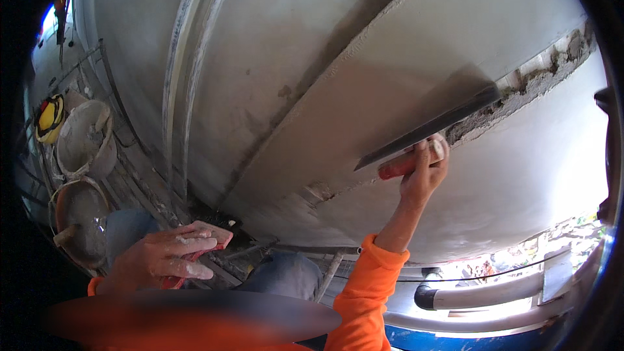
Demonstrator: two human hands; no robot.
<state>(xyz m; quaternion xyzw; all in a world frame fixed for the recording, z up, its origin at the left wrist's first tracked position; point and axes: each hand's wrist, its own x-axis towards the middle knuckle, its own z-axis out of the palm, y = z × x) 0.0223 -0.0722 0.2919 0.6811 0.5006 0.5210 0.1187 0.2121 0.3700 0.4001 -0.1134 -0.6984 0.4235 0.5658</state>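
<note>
My right hand is raised to the plastered wall, its fingers closed round the red and pale handle of a plastering trowel. The trowel's long dark blade lies along the wall, close to a rough, unfilled strip. Lower down at the left, my left hand is closed on a flat red plastering float smeared with grey plaster. The float's grip is mostly hidden behind my fingers, and it is held apart from the wall.
At the left a plaster-caked bucket stands beside a wide brown pail with liquid and a wooden handle in it. A yellow hard hat sits behind. Pale vertical strips run down the wall. Grey pipes cross at lower right.
</note>
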